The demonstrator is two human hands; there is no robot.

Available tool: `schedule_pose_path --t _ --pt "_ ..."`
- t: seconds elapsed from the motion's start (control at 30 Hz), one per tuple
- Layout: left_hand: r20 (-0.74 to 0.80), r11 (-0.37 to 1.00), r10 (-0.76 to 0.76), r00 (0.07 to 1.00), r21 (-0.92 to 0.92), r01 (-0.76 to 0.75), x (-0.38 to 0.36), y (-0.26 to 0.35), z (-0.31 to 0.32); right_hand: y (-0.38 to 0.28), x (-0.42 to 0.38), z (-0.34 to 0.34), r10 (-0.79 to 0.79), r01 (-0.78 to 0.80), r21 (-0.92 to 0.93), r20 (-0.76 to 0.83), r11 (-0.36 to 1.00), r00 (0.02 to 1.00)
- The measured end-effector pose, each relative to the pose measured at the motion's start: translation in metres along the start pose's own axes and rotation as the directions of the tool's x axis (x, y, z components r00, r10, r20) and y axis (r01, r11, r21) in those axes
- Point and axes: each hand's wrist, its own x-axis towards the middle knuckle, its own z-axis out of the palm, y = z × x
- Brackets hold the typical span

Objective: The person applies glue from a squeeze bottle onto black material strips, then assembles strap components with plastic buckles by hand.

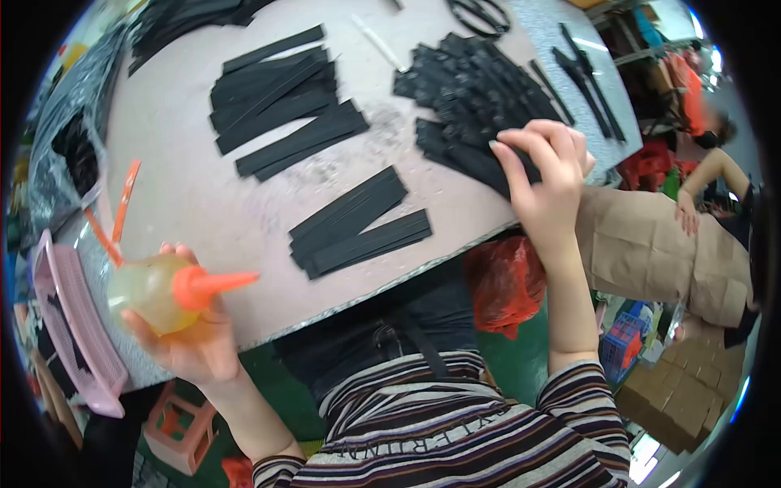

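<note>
My left hand (195, 346) is wrapped round a squeeze bottle (150, 293) of yellowish liquid with an orange nozzle, held over the table's near left edge. An orange strap-like piece sticks up behind the bottle. My right hand (549, 167) rests at the near edge of a heap of black strips (480, 102), thumb and fingertips drawn together on it; whether a strip is pinched between them I cannot make out. Between my hands lie several flat black strips (358, 220) in a fanned group. Farther back is a larger stack of black strips (272, 98).
Black scissors (480, 15) lie at the back of the table (187, 163), near a thin white stick (378, 42). A pink plastic basket (77, 325) stands at the left edge. Under the right edge hangs a red plastic bag (508, 285). Another person's hand (687, 213) is at the right.
</note>
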Motion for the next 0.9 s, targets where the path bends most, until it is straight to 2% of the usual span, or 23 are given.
schedule_pose_path --t 0.03,0.07,0.1,0.13,0.17,0.23,0.27,0.47,0.57,0.67,0.77,0.87,0.9 --pt "-0.052 0.965 0.082 0.995 0.253 -0.067 -0.007 0.004 0.000 -0.019 -0.006 -0.001 -0.071 0.070 0.082 0.015 0.994 0.997" --pt "-0.074 0.867 0.165 0.984 0.487 -0.109 -0.013 0.003 0.000 -0.042 -0.014 0.001 -0.179 0.155 0.276 0.067 0.949 0.981" --pt "-0.067 0.716 0.246 0.967 0.685 -0.134 -0.016 0.000 0.002 -0.066 -0.019 0.004 -0.295 0.226 0.455 0.087 0.861 0.951" --pt "-0.017 0.546 0.251 0.968 0.828 -0.127 -0.017 -0.007 0.008 -0.085 -0.027 0.010 -0.379 0.310 0.455 0.067 0.835 0.923" --pt "0.003 0.524 0.216 0.976 0.843 -0.119 -0.016 -0.010 0.009 -0.097 -0.035 0.018 -0.460 0.392 0.447 0.049 0.804 0.887" --pt "0.034 0.488 0.141 0.989 0.867 -0.099 -0.016 -0.017 0.011 -0.103 -0.040 0.031 -0.494 0.431 0.417 0.051 0.800 0.868" --pt "-0.025 0.528 0.203 0.979 0.845 -0.088 -0.013 -0.025 0.016 -0.104 -0.041 0.034 -0.511 0.450 0.401 0.055 0.798 0.858" --pt "0.035 0.485 0.127 0.991 0.869 -0.093 -0.013 -0.023 0.009 -0.104 -0.044 0.037 -0.485 0.425 0.422 0.041 0.801 0.874" --pt "-0.003 0.518 0.188 0.982 0.850 -0.096 -0.010 -0.034 0.010 -0.106 -0.042 0.035 -0.460 0.377 0.451 0.087 0.809 0.883" --pt "0.029 0.510 0.097 0.995 0.857 -0.075 -0.012 -0.027 0.005 -0.105 -0.041 0.035 -0.459 0.368 0.467 0.093 0.804 0.884" --pt "-0.020 0.509 0.174 0.985 0.858 -0.073 -0.013 -0.021 0.004 -0.104 -0.040 0.037 -0.452 0.371 0.484 0.056 0.792 0.890" --pt "0.002 0.547 0.147 0.989 0.833 -0.083 -0.018 -0.012 -0.002 -0.101 -0.031 0.035 -0.434 0.268 0.591 0.157 0.761 0.887" --pt "0.054 0.705 0.134 0.990 0.696 -0.133 -0.016 -0.005 -0.004 -0.101 -0.027 0.033 -0.368 0.172 0.617 0.206 0.768 0.907"
